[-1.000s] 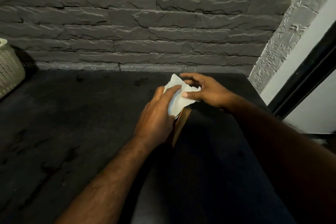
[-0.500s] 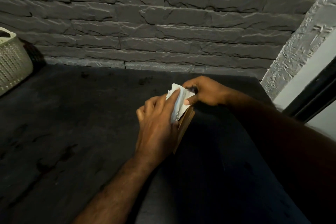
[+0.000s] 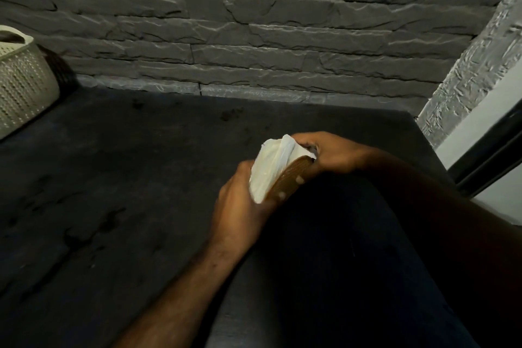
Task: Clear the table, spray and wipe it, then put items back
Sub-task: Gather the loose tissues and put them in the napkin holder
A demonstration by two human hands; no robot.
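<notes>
Both hands were clamped on one bundle at about two o'clock from the middle of the view, over the right part of the table (image 3: 118, 192). The left hand (image 3: 240, 212) gripped the lower end of a brown wooden holder (image 3: 285, 178), fingers curled under its edge. The right hand (image 3: 336, 152) closed over the top end, pressing down a stack of white napkins (image 3: 268, 169) that lay against the holder.

A second before, the right hand's fingers were spread and pinching a loose, upstanding corner of napkin. Half a second before, that corner was being folded in. Now the napkins lay flat and compact, with only a small fold showing at the top by the right hand. That looked like tidying the stack into its holder, probably ahead of setting it back in place, though whether the wiping was finished could not be told; dark blotches showed on the table toward eight o'clock.

The view had also dropped and swung slightly, so more of the cream basket (image 3: 22, 87) showed at ten o'clock, resting against the stone wall (image 3: 254, 22). The bundle sat lower in the frame than before.
</notes>
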